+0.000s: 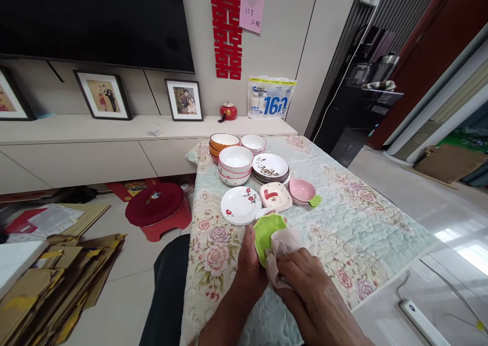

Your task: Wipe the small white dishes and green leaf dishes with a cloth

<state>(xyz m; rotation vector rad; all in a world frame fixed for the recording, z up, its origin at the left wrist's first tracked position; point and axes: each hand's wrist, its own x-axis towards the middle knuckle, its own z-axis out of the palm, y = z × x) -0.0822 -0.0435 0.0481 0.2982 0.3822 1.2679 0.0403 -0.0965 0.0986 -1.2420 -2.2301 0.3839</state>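
My left hand [251,257] grips a small bright green dish [266,230] with a wavy, leaf-like edge, tilted up over the near part of the table. Pressed against the dish's right side is a crumpled pale pink-white cloth [286,240], bunched in my right hand [305,275]. Just beyond my hands lie white plates with red flowers [238,206], a squarish cream dish with a red pattern [275,195] and pink bowls with a green leaf handle [302,189]. A small white dish is partly hidden behind the green one.
Farther back stand stacked white bowls [235,159], orange bowls [224,141] and brown-patterned plates [270,165] on the floral tablecloth [366,224]. A red stool [156,206] and flattened cardboard [76,275] are at left. A power strip [419,320] lies on the floor at right.
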